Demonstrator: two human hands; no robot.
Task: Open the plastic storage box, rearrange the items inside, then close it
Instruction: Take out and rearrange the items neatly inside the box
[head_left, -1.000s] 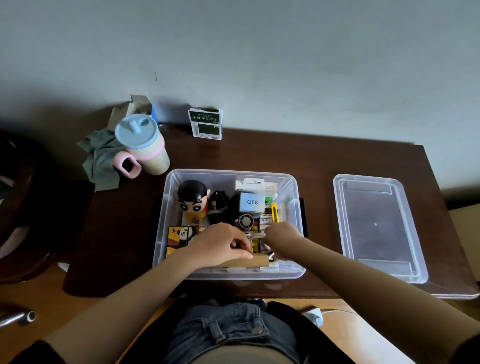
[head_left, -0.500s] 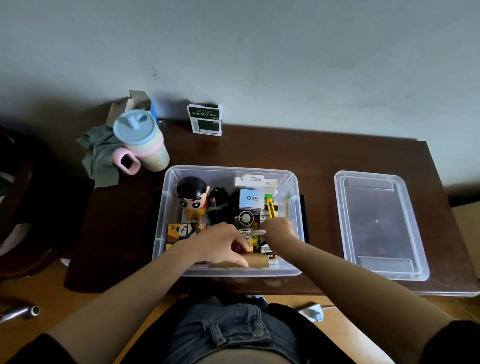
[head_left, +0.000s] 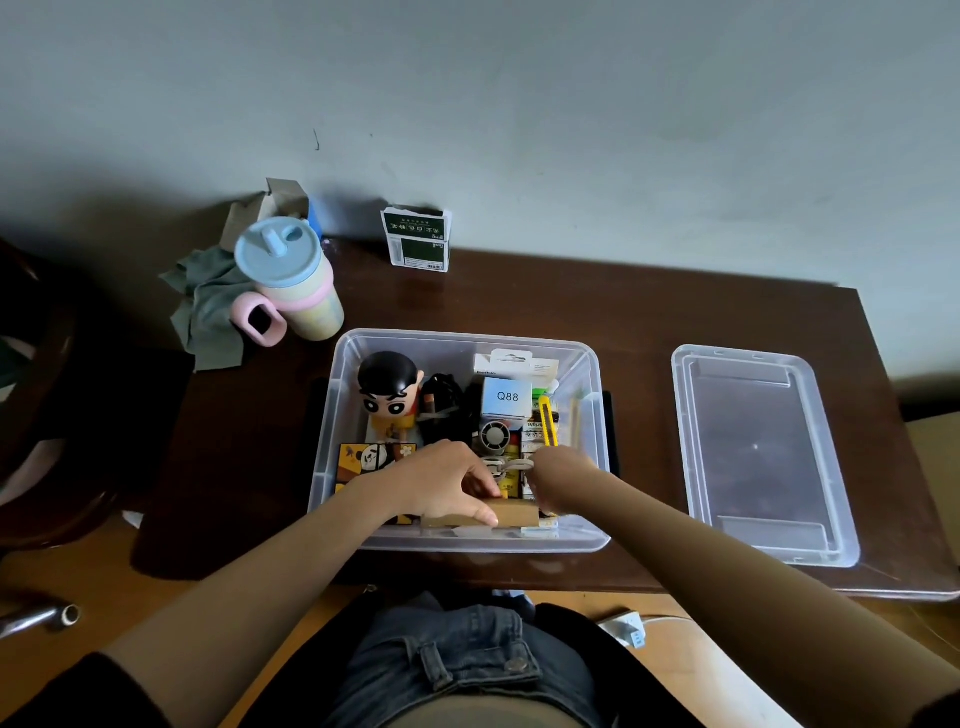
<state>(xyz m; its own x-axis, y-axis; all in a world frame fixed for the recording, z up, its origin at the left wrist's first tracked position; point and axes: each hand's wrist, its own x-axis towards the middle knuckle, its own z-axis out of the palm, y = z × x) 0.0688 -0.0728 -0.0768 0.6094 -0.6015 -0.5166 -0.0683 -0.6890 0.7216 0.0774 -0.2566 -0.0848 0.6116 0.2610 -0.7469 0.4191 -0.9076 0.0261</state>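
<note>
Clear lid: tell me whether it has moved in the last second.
No. The clear lid still lies right of the plastic storage box, same gap between them.

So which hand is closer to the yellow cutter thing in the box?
Right. The right hand sits just below the yellow cutter, near its lower end. The left hand is farther off to the side, gripping a brown box.

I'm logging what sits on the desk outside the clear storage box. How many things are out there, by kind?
Box lids: 1, the clear lid right of the box
Cups: 1, the lidded cup with a pink handle
Cloths: 1, the grey-green cloth
Cartons: 2, the green-and-white carton and the open cardboard carton
Total: 5
</note>
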